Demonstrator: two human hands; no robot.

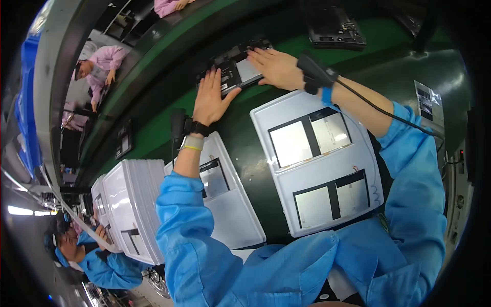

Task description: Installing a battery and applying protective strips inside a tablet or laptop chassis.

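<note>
On the green conveyor belt (171, 84) lies an open black electronic device (231, 79), flat like a tablet, with a silver-white battery-like panel (247, 70) in it. My left hand (209, 100) rests its stretched fingers on the device's left end. Fingers of my right hand (279, 69) lie spread over the right end, at the panel's edge. Neither hand grips anything. Nearer me, a white tray (312, 175) holds several flat silver panels with black strips (291, 143). Another white tray (232, 220), partly behind my left sleeve, carries a similar panel (215, 179).
Stacked white trays (140, 189) stand to the left. Farther along the belt are more black devices (335, 38) at right and one (124, 146) at left. A black cable (381, 110) runs from my right wrist. Co-workers in pink (105, 64) and blue (110, 268) sit left.
</note>
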